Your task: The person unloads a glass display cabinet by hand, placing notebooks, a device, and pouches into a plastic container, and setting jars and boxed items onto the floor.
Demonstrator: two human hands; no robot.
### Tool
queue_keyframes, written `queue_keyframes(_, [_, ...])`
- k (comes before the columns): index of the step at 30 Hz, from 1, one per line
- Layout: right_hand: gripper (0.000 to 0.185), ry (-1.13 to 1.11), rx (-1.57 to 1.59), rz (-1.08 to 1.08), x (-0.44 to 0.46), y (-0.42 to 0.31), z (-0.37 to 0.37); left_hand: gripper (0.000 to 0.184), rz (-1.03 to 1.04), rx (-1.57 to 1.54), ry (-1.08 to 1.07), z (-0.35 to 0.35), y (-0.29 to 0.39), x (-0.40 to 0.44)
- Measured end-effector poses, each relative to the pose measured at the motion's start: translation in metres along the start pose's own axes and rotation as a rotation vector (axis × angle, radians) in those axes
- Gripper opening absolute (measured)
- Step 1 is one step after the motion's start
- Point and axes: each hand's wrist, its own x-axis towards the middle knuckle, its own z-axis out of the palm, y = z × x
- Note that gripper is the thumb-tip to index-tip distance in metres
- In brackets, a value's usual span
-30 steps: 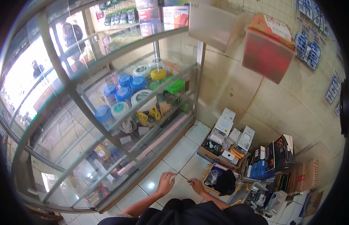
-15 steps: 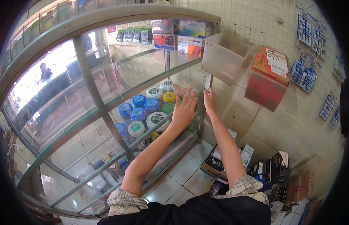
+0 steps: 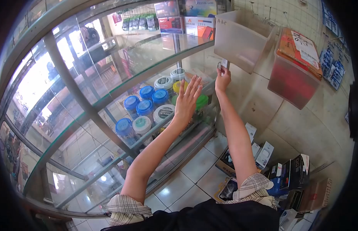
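My left hand (image 3: 186, 101) is open, its fingers stretched upward and palm toward the glass of the display cabinet (image 3: 73, 77). It looks flat against the pane, though contact is hard to confirm. Behind it on a shelf stand several jars with blue lids (image 3: 144, 107), white lids (image 3: 163, 82) and a green one (image 3: 202, 101). My right hand (image 3: 222, 81) is closed at the cabinet's right end post, its fingertips by a small shiny metal piece (image 3: 219, 66). What exactly those fingers grip is too small to make out.
A frosted plastic bin (image 3: 240, 40) and a red-filled box (image 3: 293, 79) hang on the right wall. Boxed goods (image 3: 200, 27) sit on the cabinet's upper shelf. Several cartons (image 3: 298, 169) and white boxes (image 3: 265, 154) crowd the floor at right, beside the tiles (image 3: 188, 198).
The view has shifted, bringing the cabinet closer. My right hand has risen a little along the end post and its fingers have closed. My left hand stays spread at the glass.
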Motion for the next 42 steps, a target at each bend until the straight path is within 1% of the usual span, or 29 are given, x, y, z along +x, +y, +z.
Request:
queue_keyframes(1, [0.021,-0.006,0.013,0.017,0.001,-0.001,-0.001,0.061,-0.005,-0.003,-0.006,0.002,0.000,0.000])
queue_keyframes(3, [0.022,0.002,-0.008,-0.014,0.003,-0.002,0.000,0.062,-0.008,0.040,-0.007,0.004,0.002,-0.001])
queue_keyframes(5, [0.022,0.000,0.005,0.035,0.003,-0.004,-0.002,0.064,-0.010,0.031,-0.017,0.002,0.002,-0.002])
queue_keyframes(6, [0.022,-0.002,0.005,0.027,0.003,-0.001,-0.002,0.065,-0.009,0.036,-0.020,0.001,0.001,-0.002])
queue_keyframes(8, [0.022,-0.069,0.095,0.088,0.004,0.003,-0.002,0.067,-0.007,0.061,-0.018,-0.001,-0.001,-0.005])
queue_keyframes(9, [0.022,-0.064,0.099,0.082,0.005,0.002,-0.003,0.068,0.001,0.083,-0.020,-0.004,-0.003,-0.005])
queue_keyframes(11, [0.025,-0.160,0.119,0.086,0.001,0.003,-0.007,0.070,0.004,0.089,-0.029,-0.008,-0.006,-0.010])
queue_keyframes(12, [0.027,-0.209,0.115,0.123,-0.001,0.000,-0.011,0.072,0.006,0.093,-0.044,-0.010,-0.007,-0.013])
queue_keyframes(13, [0.027,-0.205,0.111,0.127,-0.004,0.002,-0.011,0.072,0.011,0.090,-0.044,-0.010,-0.007,-0.016])
queue_keyframes(15, [0.029,-0.249,0.237,0.134,-0.009,0.000,-0.011,0.073,-0.024,0.042,-0.017,-0.012,-0.010,-0.022])
queue_keyframes(16, [0.030,-0.266,0.231,0.154,-0.013,0.000,-0.011,0.073,-0.031,0.029,-0.014,-0.015,-0.012,-0.026])
queue_keyframes(19, [0.032,-0.292,0.226,0.115,-0.025,-0.016,-0.021,0.073,-0.040,0.014,-0.027,-0.023,-0.018,-0.035])
queue_keyframes(25, [0.033,-0.300,0.267,0.135,-0.046,-0.032,-0.024,0.074,-0.105,-0.109,-0.072,-0.037,-0.024,-0.054])
queue_keyframes(27, [0.034,-0.306,0.271,0.130,-0.051,-0.035,-0.025,0.074,-0.118,-0.114,-0.074,-0.040,-0.026,-0.060])
queue_keyframes(29, [0.034,-0.315,0.347,0.107,-0.058,-0.042,-0.027,0.074,-0.132,-0.123,-0.075,-0.044,-0.027,-0.066])
queue_keyframes(31, [0.035,-0.326,0.327,0.120,-0.061,-0.056,-0.034,0.074,-0.168,-0.144,-0.079,-0.048,-0.028,-0.071])
queue_keyframes(33, [0.037,-0.435,0.275,0.184,-0.067,-0.068,-0.041,0.075,-0.183,-0.163,-0.093,-0.048,-0.028,-0.077])
queue_keyframes(34, [0.037,-0.385,0.328,0.131,-0.073,-0.069,-0.039,0.072,-0.207,-0.161,-0.077,-0.050,-0.028,-0.080])
queue_keyframes(37, [0.039,-0.401,0.346,0.097,-0.085,-0.077,-0.040,0.070,-0.243,-0.157,-0.077,-0.055,-0.032,-0.090])
queue_keyframes(42, [0.040,-0.458,0.369,0.118,-0.100,-0.091,-0.047,0.072,-0.301,-0.166,-0.084,-0.061,-0.037,-0.106])
